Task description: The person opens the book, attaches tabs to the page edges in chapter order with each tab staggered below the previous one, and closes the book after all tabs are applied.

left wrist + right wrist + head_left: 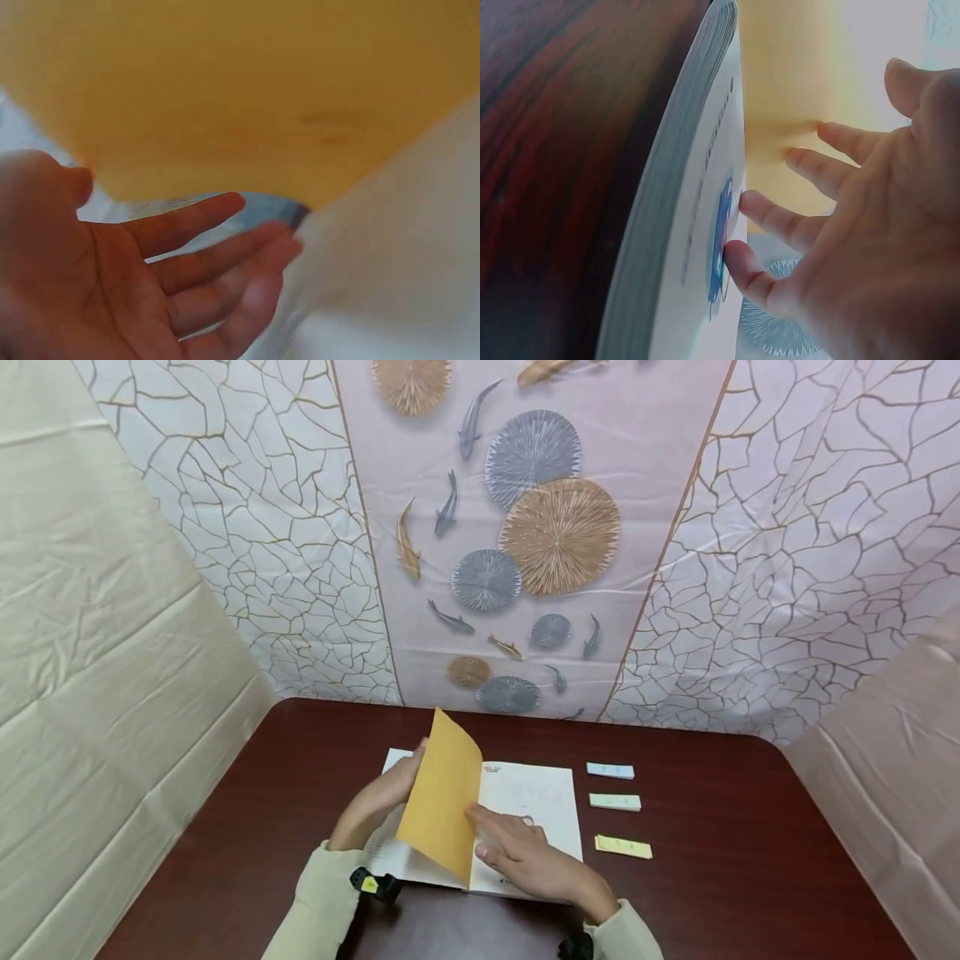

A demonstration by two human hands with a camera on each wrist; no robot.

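Note:
An open book (528, 802) lies on the table, with a yellow page (442, 797) standing upright between its two sides. My left hand (387, 787) is at the left face of that page; in the left wrist view the hand (142, 277) has its fingers spread loosely and its thumb beside the page's edge. My right hand (528, 852) reaches over the right side of the book. Its fingertips touch the yellow page close to the fold, while other fingers (780, 221) of it rest on the white page, near a small colourful printed picture (720, 240).
To the right of the book lie three small stacks of paper strips: a blue one (611, 770), a pale green one (615, 802) and a yellow one (623, 847). The dark red table (720, 827) meets a patterned curtain (480, 527) at the back.

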